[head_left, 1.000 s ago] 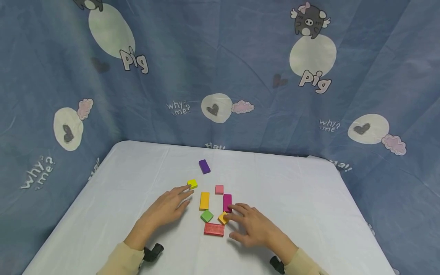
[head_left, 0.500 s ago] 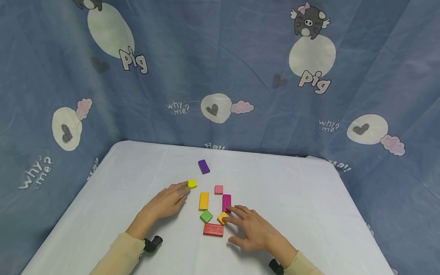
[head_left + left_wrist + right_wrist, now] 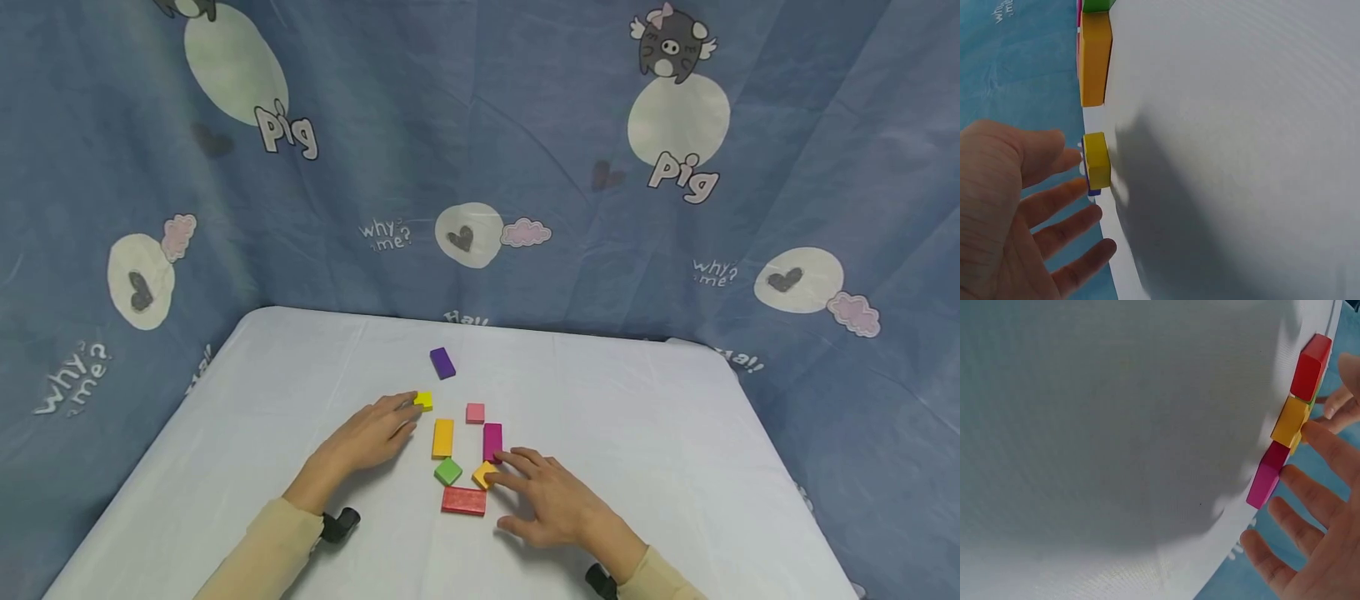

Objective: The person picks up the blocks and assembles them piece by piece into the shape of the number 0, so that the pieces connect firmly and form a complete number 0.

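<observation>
My left hand reaches over the table with fingers fairly straight, a fingertip at the left side of a small yellow block. The left wrist view shows that yellow block just beyond the fingers and thumb. My right hand has its fingers spread. Its index fingertip touches a small orange-yellow block, and the middle fingertip is at a magenta block. A red block, a green block, an orange block and a pink block lie around them.
A purple block lies farther back on the white-covered table. Behind the table hangs a blue printed curtain. Dark wrist devices sit at both cuffs, near the tabletop.
My left fingers have drawn back to the yellow block's left side, then moved right; the yellow block has shifted slightly right and turned a little. The right hand has stayed nearly still.
</observation>
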A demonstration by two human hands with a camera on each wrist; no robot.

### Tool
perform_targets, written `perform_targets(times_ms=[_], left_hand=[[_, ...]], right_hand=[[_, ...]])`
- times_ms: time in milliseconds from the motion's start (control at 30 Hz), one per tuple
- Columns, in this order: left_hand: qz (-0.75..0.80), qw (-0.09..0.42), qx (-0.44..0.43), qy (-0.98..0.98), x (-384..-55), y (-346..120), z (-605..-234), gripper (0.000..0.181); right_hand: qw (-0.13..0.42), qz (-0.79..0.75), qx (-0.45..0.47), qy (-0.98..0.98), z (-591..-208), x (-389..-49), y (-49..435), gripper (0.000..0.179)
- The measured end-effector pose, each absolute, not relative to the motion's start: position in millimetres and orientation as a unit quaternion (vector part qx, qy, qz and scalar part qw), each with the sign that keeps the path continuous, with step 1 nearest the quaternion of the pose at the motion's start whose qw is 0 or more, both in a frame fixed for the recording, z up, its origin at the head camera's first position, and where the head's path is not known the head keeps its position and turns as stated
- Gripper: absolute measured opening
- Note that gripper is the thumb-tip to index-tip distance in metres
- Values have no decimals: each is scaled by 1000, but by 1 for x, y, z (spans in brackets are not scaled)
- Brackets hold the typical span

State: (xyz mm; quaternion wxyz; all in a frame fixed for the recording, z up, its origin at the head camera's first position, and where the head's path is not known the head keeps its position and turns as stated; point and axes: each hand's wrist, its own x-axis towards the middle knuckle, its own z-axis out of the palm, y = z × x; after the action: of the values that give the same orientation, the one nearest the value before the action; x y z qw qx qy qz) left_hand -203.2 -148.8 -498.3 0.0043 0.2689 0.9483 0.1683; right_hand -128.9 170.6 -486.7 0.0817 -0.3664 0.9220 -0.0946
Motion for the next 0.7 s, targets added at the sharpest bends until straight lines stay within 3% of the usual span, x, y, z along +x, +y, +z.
perform_targets(times_ms=[500,700], left_hand=[[143,-12,285,948,-214,-134,-498,33],[138,15,282,949,-216,-126,-496,34]], right_hand=[[75,-96,-370,921,-486,-129,170,56],[77,-96,-368,922,-486,-128,171,56]])
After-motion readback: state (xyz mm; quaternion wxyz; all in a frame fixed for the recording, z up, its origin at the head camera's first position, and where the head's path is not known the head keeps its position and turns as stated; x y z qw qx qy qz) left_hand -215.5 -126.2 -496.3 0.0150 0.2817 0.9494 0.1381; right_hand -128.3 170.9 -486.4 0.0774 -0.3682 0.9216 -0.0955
